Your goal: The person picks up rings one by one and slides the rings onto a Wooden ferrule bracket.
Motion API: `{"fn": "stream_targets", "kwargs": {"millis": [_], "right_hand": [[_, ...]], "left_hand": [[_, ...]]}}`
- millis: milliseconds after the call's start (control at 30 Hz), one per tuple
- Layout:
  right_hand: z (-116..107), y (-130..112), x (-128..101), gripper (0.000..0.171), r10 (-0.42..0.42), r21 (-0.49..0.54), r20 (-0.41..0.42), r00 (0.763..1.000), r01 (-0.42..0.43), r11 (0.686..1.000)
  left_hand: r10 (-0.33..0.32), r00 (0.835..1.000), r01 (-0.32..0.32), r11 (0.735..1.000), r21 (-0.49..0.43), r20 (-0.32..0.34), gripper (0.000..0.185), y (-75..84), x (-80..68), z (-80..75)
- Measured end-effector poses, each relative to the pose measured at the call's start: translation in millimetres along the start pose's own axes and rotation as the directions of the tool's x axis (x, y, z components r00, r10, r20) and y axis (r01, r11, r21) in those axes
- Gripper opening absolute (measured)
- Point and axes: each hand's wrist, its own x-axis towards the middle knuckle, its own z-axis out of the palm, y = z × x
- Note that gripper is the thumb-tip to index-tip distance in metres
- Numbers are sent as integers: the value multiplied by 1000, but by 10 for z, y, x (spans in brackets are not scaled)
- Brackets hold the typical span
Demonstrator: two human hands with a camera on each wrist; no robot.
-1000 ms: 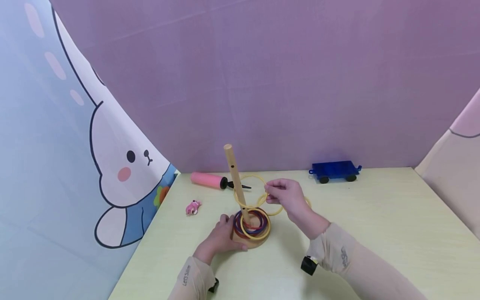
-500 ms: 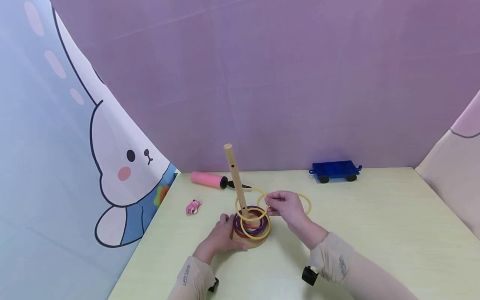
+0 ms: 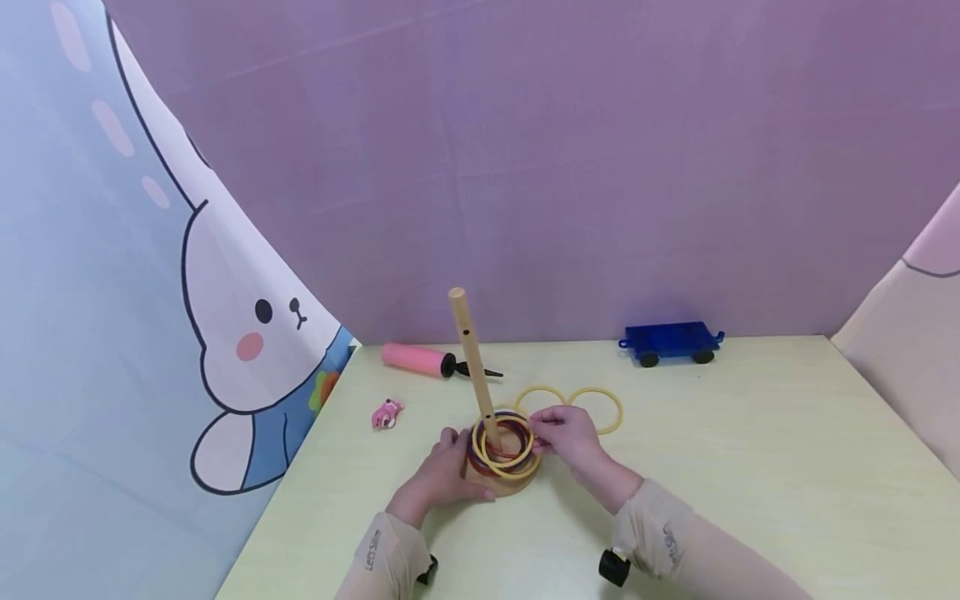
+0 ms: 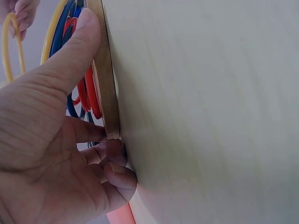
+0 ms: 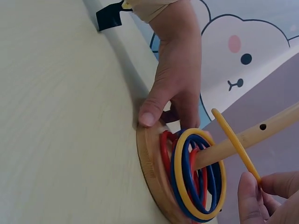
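Note:
A wooden peg (image 3: 468, 358) leans slightly on a round wooden base (image 3: 517, 486). Several red, blue and yellow rings (image 3: 504, 450) lie stacked on the base around the peg. My right hand (image 3: 538, 433) pinches a yellow ring (image 5: 233, 142) that is threaded on the peg (image 5: 252, 137) and tilts just above the stack (image 5: 196, 179). My left hand (image 3: 444, 471) grips the base's left edge. Its thumb (image 4: 74, 51) presses on the rim (image 4: 106, 93), with the fingers curled beneath.
Two loose yellow rings (image 3: 540, 394) (image 3: 597, 408) lie flat behind my right hand. A pink pump (image 3: 416, 359) and a small pink toy (image 3: 386, 413) are at the back left, a blue toy wagon (image 3: 670, 342) at the back right. Fabric walls close in three sides.
My right hand has come down and toward me, sliding the yellow ring down the peg to just above the stack. The left hand has stayed on the base.

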Motion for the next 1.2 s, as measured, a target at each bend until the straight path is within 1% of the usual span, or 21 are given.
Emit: {"fn": "stream_targets", "kwargs": {"millis": [133,300,433,667,733,967,1200], "right_hand": [[-2,45,-2,16,2,6,-4,1000,-2,1000],[-37,86,22,17,-17,14,-4,1000,17,1000],[-113,110,50,19,-31,24,-21,999,31,999],[-366,148,85,22,-38,-9,-54,998,37,999],[-455,155,89,24,-39,-23,-69,997,37,999],[-731,180,96,25,-19,-63,-120,993,11,998],[-918,194,82,27,-12,-117,-154,988,-6,993]], "left_hand": [[-10,1000,10,1000,8,5,115,9,-8,4],[-23,1000,23,1000,5,12,114,29,-16,-13],[-7,1000,7,1000,6,4,115,36,-17,-22],[-24,1000,23,1000,12,20,116,19,-14,-10],[-13,1000,13,1000,8,14,116,15,-14,-7],[-9,1000,9,1000,14,9,115,5,-5,1],[14,1000,-14,1000,24,-2,113,1,11,3]]}}
